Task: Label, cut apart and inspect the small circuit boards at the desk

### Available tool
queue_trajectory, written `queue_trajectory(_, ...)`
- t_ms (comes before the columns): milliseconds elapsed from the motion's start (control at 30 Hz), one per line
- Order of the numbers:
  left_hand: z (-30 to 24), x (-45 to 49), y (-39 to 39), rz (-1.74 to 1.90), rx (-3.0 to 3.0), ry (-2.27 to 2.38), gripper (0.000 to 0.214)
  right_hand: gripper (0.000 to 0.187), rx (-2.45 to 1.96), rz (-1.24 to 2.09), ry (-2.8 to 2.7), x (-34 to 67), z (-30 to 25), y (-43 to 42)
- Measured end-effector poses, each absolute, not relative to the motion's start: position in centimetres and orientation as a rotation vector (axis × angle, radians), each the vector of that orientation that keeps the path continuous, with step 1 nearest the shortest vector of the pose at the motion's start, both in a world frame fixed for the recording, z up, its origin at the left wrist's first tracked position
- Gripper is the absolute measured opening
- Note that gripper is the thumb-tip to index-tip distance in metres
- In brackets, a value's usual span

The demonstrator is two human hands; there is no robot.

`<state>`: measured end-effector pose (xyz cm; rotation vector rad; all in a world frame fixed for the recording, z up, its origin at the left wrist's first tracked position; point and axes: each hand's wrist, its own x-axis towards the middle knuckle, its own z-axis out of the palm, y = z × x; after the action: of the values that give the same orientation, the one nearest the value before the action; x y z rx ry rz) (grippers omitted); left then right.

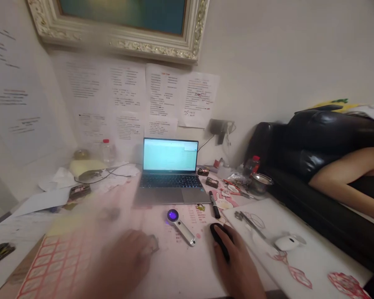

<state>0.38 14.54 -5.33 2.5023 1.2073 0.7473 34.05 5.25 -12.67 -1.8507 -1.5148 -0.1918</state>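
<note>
Your right grip (238, 263) is curled over the mouse (221, 244), on the desk (187, 272) right of the magnifier (183, 229); left grip (127, 257) is blurred, can't tell if it's pinching the small grey thing (154, 243) at its fingertips; mouse in hand, laptop (170, 180) open and lit, magnifier lying unheld; mouse's long axis runs away from you, front leaning left, roughly toward the laptop.
</note>
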Motion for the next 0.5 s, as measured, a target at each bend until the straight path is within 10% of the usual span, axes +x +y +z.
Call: queue_trajectory(500,-5.19,0.66,14.42,0.792,2.465,1.212,0.02,0.043,-1.851,-0.214,-1.509,34.06,-12.82,5.36)
